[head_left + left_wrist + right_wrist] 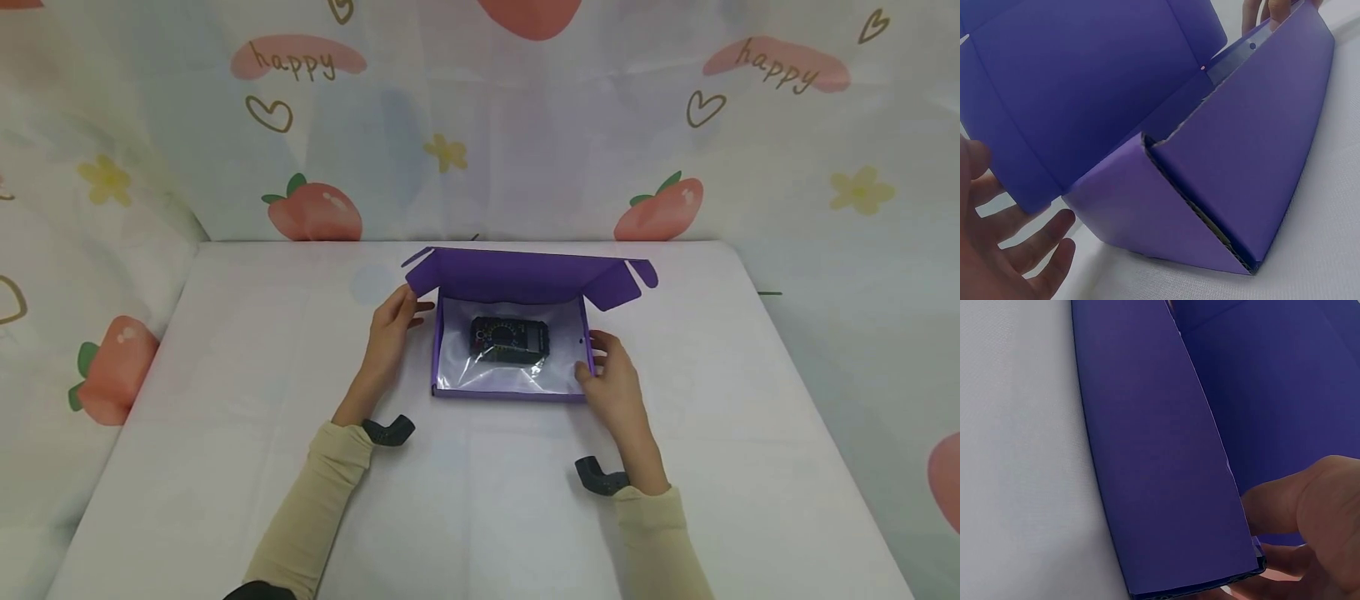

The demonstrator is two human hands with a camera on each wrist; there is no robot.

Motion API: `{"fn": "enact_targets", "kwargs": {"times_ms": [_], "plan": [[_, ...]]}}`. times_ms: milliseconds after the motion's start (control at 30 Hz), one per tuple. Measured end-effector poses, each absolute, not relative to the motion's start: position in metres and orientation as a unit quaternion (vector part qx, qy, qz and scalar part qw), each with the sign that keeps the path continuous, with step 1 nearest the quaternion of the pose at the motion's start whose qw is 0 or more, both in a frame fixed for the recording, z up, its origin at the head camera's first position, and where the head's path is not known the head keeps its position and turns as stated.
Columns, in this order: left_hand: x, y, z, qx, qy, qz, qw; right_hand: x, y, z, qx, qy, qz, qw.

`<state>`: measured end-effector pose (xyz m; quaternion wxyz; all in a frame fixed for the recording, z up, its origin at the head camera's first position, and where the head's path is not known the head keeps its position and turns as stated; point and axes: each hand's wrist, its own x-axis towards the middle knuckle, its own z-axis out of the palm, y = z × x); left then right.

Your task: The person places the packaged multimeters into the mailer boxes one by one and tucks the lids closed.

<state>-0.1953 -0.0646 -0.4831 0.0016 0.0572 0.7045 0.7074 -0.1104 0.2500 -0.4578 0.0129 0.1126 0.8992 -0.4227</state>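
Two hands, both mine, flank an open purple box (510, 397) on a white-covered desk (262, 358), centred toward the far edge. My right grip (617, 379) holds the box by its right wall, thumb over the top edge, fingers outside. My left grip (387, 333) is loose, fingers spread beside the lid's left flap (426, 273); how firmly they meet it, I cannot tell. The lid (510, 275) stands raised at the back. Inside, near the middle, a black meter (510, 340) lies under shiny clear film (534, 377), the marks around its dial too small to read. Behind, a printed backdrop (540, 150) reads "happy" twice in brown script on pink patches, among hearts, yellow flowers and red fruit. Pale yellow sleeves (315, 500) cover my forearms.
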Motion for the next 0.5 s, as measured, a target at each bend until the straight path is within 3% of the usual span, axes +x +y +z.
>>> {"fn": "enact_targets", "kwargs": {"times_ms": [267, 500], "plan": [[-0.192, -0.066, -0.483, 0.057, 0.708, 0.704, 0.003, -0.104, 0.246, -0.460, 0.105, 0.898, -0.422, -0.064], [-0.190, -0.065, -0.484, 0.049, 0.713, 0.700, 0.008, -0.095, 0.236, -0.460, 0.025, 0.904, -0.385, -0.182]]}}
